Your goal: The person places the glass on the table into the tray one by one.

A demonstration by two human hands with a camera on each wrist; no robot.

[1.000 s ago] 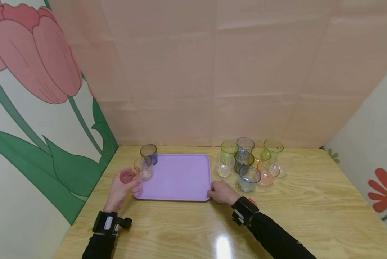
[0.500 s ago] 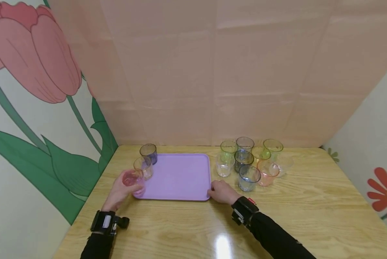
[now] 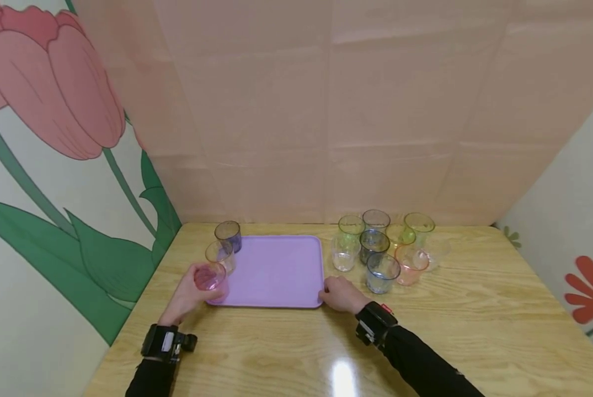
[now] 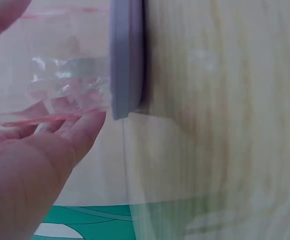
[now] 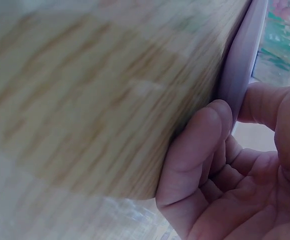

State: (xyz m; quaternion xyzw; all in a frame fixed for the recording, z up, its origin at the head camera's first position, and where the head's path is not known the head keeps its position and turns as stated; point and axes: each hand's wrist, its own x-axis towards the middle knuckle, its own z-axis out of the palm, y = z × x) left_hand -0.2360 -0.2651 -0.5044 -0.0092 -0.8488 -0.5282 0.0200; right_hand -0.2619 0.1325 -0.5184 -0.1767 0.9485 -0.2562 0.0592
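Left grip (image 3: 197,286) curls round a pink glass (image 3: 212,281), fingers on one side and thumb on the other. That glass is upright at the near-left corner of a lilac tray (image 3: 278,270); in the left wrist view its base meets the rim, though whether its weight rests there cannot be told. Right grip (image 3: 343,295) pinches the tray's near-right corner, the thumb on one face of the rim and the curled fingers on the other.

Just behind the pink glass, along the tray's left side, stands an amber-rimmed glass (image 3: 220,259), and behind it, at the far-left corner, a smoky dark glass (image 3: 229,237).

Right of the tray, on the wood-grained tabletop (image 3: 276,353), a cluster of upright glasses stands close together. Nearest the person is a blue-rimmed glass (image 3: 382,275), with an orange-rimmed glass (image 3: 411,267) beside it; a clear glass (image 3: 343,259) is closest to the tray, and green, grey and yellow ones stand among the rest. A plain pinkish covering (image 3: 296,110) hangs behind, beside a wall painted with a large tulip (image 3: 63,82).
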